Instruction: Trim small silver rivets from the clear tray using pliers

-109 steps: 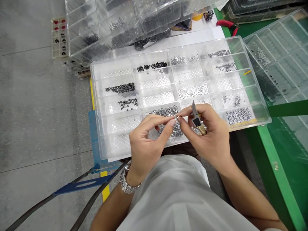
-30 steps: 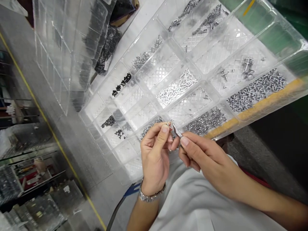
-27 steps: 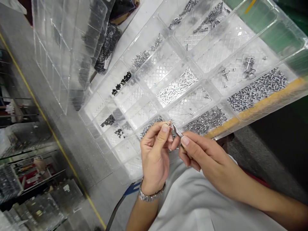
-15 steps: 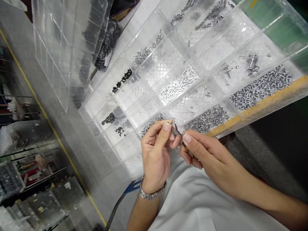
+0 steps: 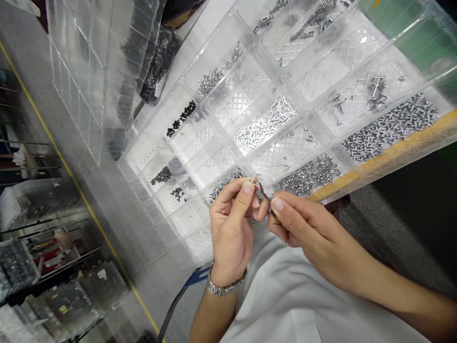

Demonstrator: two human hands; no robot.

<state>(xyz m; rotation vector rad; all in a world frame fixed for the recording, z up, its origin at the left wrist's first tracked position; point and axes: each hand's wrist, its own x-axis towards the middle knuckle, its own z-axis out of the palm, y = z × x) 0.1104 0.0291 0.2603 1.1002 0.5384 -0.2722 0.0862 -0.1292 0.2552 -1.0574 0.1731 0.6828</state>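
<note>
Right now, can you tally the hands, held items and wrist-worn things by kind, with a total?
Hands: 2 (left hand, right hand)
Held tool: 1
Small metal piece at the left fingertips: 1
Metal wristband: 1
Total: 5

Glossy plastic tray (image 5: 323,85), smooth metal tool (image 5: 263,192), matt cloth shirt (image 5: 271,295)

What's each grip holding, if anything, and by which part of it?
Left grip: a small metal part; the exact spot held is hidden behind the thumb. Right grip: a tool, held behind its exposed tip.
</note>
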